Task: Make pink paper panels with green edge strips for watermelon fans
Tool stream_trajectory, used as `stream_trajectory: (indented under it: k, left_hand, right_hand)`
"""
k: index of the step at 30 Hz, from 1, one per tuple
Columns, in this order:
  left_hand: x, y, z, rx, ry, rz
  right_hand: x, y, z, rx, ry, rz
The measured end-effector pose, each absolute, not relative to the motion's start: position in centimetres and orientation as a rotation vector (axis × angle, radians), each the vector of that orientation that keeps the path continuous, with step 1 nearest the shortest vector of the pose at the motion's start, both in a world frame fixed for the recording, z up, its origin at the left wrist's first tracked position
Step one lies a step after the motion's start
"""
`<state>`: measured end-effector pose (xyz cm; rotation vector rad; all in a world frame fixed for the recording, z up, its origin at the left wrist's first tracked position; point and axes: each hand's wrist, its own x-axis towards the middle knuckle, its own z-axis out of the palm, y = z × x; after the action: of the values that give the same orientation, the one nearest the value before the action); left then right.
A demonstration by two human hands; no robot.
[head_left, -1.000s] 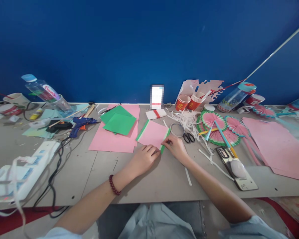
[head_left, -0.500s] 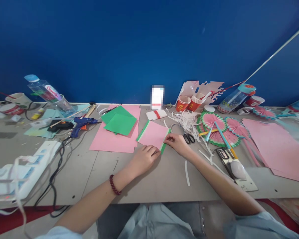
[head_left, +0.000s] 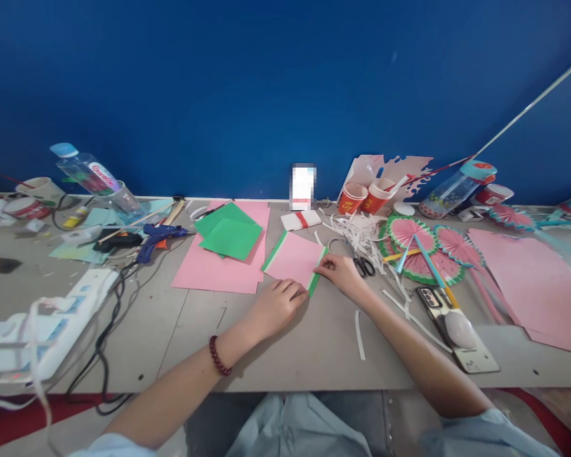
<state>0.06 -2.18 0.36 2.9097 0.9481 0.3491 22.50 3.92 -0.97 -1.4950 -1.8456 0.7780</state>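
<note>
A pink sheet of paper (head_left: 294, 255) with green and white strips along its left and right sides lies in front of me. My left hand (head_left: 279, 303) rests on its near edge, fingers slightly bent and laid over the paper, with fingertips by the near end of the right green strip (head_left: 315, 284). The left thumb is hidden. At the right edge, my right hand (head_left: 339, 271) pinches the paper at the green strip between thumb and fingers. Green sheets (head_left: 232, 237) lie on larger pink paper (head_left: 214, 271) to the left. Scissors (head_left: 363, 266) lie just beyond my right hand.
A blue glue gun (head_left: 164, 238), a power strip (head_left: 78, 317) and a tilted bottle (head_left: 92, 174) stand left. On the right are white paper scraps (head_left: 356, 231), paper cups (head_left: 352, 198), watermelon-patterned paper fans (head_left: 416, 244), a phone (head_left: 433, 304) and pink sheets (head_left: 537, 279).
The view has shifted slightly, moving most things a little to the right in the picture. Both hands keep nearly the same places on the pink paper.
</note>
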Motion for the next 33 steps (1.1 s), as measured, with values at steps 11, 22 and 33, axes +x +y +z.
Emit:
stream_trajectory:
  k: [11, 22, 33]
  left_hand:
    - [0.16, -2.19, 0.57, 2.918, 0.954, 0.361]
    - [0.13, -2.16, 0.32, 2.923, 0.944, 0.375]
    - [0.13, -2.22, 0.58, 2.934, 0.950, 0.369]
  right_hand:
    - [22.34, 4.05, -0.31, -1.581, -1.761, 0.895]
    - [22.15, 4.37, -0.93, -1.620, -1.794, 0.797]
    - [22.25, 4.51, -1.30, -1.604, -1.744, 0.820]
